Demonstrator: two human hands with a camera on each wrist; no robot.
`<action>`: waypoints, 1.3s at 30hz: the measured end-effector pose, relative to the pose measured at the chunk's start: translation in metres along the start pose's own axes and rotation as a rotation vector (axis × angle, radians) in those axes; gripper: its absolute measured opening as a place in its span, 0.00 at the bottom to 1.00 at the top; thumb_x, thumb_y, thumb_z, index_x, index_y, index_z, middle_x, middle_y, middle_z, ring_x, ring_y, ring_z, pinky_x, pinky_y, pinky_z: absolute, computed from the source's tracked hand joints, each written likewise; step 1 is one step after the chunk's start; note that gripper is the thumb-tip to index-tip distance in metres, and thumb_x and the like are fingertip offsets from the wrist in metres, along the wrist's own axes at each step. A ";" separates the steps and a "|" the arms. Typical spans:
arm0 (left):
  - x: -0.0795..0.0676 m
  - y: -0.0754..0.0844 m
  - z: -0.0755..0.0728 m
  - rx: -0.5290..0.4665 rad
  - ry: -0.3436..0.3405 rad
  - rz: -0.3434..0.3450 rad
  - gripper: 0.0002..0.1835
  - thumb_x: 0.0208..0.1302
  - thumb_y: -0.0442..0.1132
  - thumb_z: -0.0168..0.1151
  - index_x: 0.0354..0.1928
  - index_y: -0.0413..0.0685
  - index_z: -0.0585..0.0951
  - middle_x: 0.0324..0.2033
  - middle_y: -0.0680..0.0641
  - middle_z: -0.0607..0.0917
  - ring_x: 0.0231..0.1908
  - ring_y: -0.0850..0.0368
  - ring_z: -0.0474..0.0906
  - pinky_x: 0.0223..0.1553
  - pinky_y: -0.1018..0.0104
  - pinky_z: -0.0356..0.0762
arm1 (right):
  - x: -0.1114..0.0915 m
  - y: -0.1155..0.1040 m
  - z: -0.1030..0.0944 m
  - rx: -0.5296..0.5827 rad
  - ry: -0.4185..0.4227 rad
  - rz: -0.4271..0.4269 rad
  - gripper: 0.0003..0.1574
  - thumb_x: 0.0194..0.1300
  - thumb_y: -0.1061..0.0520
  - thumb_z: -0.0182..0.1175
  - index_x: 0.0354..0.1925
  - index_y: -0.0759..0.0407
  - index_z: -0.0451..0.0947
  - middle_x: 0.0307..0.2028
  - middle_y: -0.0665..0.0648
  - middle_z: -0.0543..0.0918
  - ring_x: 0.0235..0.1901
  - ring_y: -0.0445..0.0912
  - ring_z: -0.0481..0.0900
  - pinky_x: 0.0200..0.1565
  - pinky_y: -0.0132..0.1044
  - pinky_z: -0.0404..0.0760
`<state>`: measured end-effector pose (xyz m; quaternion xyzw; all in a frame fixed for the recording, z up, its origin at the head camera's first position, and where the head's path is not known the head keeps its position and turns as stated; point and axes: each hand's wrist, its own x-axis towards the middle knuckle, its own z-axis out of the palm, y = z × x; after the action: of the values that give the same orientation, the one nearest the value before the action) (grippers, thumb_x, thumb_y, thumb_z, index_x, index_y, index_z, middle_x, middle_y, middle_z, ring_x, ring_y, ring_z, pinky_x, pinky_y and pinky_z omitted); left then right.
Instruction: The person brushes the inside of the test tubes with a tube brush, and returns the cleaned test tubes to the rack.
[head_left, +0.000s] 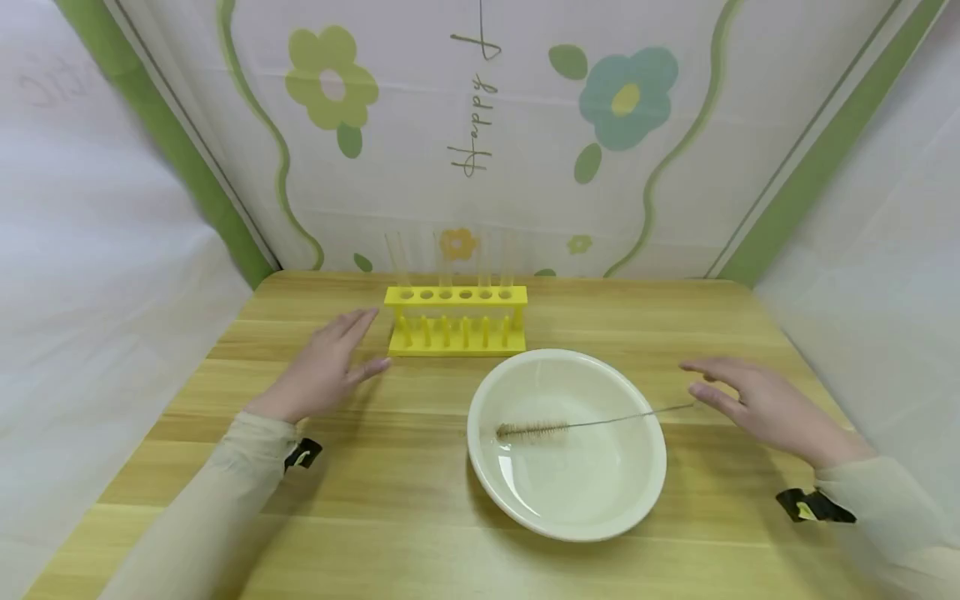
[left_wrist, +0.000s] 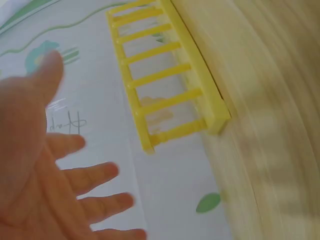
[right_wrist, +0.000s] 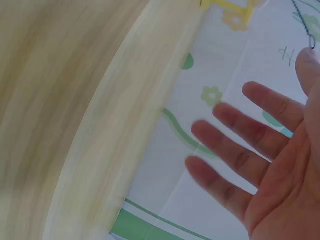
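My left hand (head_left: pixel 318 371) reaches out just left of a yellow test tube rack (head_left: pixel 456 351), thumb and fingers spread and nothing between them. Several clear glass test tubes (head_left: pixel 484 258) stand upright in the rack. A white bowl (head_left: pixel 483 492) with water in it sits in front of the rack. Across it lies a test tube brush (head_left: pixel 534 429), bristles inside the bowl, wire handle sticking out over the right rim. My right hand (head_left: pixel 772 408) is beside the handle's end, its thumb right by the wire tip. In the right wrist view the fingers (right_wrist: pixel 240 155) are extended and hold nothing.
The wooden table (head_left: pixel 360 533) carries the rack near its back edge and the bowl right of centre. Behind it hangs a white sheet (head_left: pixel 420 125) printed with flowers and green borders. White cloth (head_left: pixel 862 208) also encloses the left and right sides.
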<state>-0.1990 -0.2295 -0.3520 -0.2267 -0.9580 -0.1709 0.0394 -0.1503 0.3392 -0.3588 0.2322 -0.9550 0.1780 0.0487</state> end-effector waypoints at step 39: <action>0.123 0.003 -0.023 -0.718 0.529 -0.117 0.21 0.69 0.46 0.62 0.58 0.43 0.80 0.49 0.43 0.84 0.46 0.55 0.82 0.52 0.65 0.79 | -0.028 -0.048 0.021 -0.222 0.386 -0.400 0.34 0.81 0.41 0.34 0.32 0.50 0.83 0.28 0.45 0.87 0.17 0.36 0.79 0.15 0.27 0.73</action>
<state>-0.3078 -0.1832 -0.3108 -0.1198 -0.8062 -0.5466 0.1919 -0.1039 0.3035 -0.3675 0.3709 -0.8770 0.1001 0.2887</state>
